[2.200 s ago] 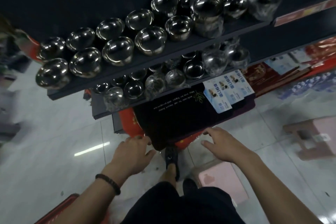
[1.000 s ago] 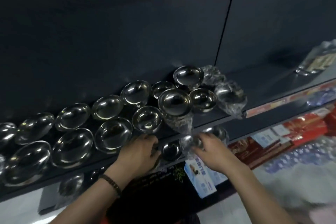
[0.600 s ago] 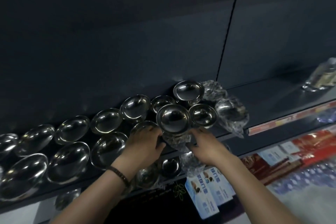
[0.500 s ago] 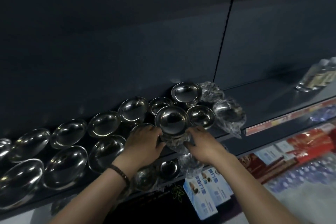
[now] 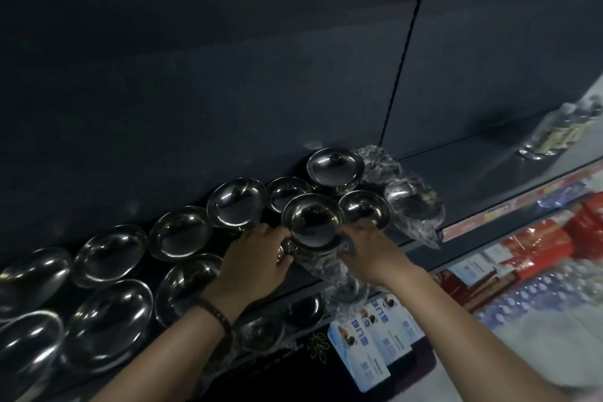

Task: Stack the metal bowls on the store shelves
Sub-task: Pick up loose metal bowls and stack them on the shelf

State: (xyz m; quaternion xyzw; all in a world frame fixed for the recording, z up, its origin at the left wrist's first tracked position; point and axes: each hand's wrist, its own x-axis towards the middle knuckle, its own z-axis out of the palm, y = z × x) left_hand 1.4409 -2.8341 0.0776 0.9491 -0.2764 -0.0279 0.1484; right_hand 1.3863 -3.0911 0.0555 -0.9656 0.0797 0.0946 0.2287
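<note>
Both hands clasp one stack of bowls (image 5: 312,223) at the front edge of the shelf (image 5: 473,166): the left hand (image 5: 257,259) curls round its 9 o'clock side, the right hand (image 5: 370,253) round its 3 o'clock side, over the plastic wrap below the top bowl. The job looks barely begun: from 8 to 10 o'clock of the stack many single bowls (image 5: 179,233) lie unstacked in two rows, and wrapped bowls (image 5: 412,206) sit at 2 o'clock
</note>
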